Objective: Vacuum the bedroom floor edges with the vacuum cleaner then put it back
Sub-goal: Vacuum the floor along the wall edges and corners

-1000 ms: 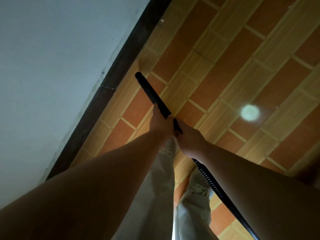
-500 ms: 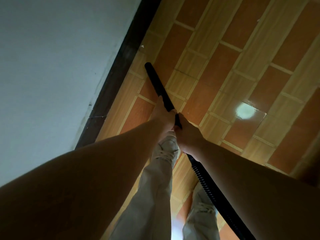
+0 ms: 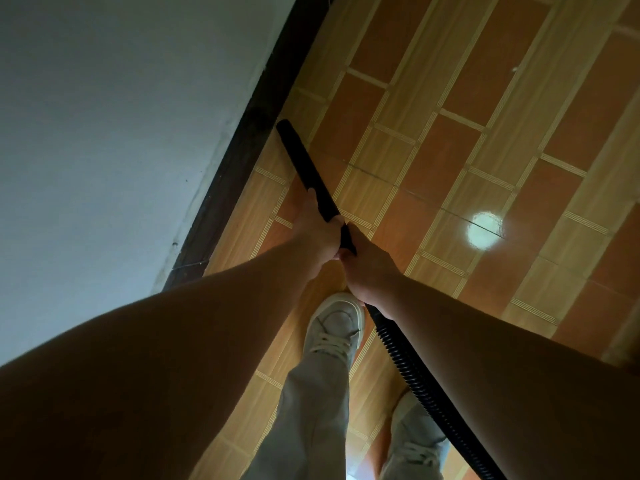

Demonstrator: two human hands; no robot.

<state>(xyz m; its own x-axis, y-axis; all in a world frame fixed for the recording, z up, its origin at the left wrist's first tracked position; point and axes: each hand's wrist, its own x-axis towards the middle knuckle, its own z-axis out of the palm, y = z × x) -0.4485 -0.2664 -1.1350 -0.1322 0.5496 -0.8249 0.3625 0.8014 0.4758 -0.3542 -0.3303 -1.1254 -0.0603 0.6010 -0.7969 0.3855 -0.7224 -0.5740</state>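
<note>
"Head view, looking down: what is nearest?"

"Two bare arms, reaching out. Below them are pale trousers (image 3: pixel 311 410) and two white shoes on the floor (image 3: pixel 450 133). The front shoe (image 3: pixel 336 323) is ahead of the back shoe (image 3: pixel 412 434)."

"Where is the vacuum cleaner (image 3: pixel 323 199)?"

"Only its black ribbed hose (image 3: pixel 414 375) and its black tube (image 3: pixel 304 164) show. The hose comes up from low on the right, goes over the back shoe, passes just beside the front shoe, and runs into the right hand (image 3: pixel 369 271)."

"What are the hands doing?"

"The right hand has its fingers curled tight where the hose meets the tube. The left hand (image 3: pixel 320 237) is just ahead, touching the right one, with its fingers wrapped round the tube. Both grip hard."

"And further away?"

"The tube slants down to the floor's edge. Its tip is right by the dark skirting board (image 3: pixel 242 150) at the foot of the pale wall (image 3: pixel 104 133). I cannot tell if it touches the board. A round light spot (image 3: pixel 485 230) shines on the orange and tan tiles, well apart from the tube."
</note>
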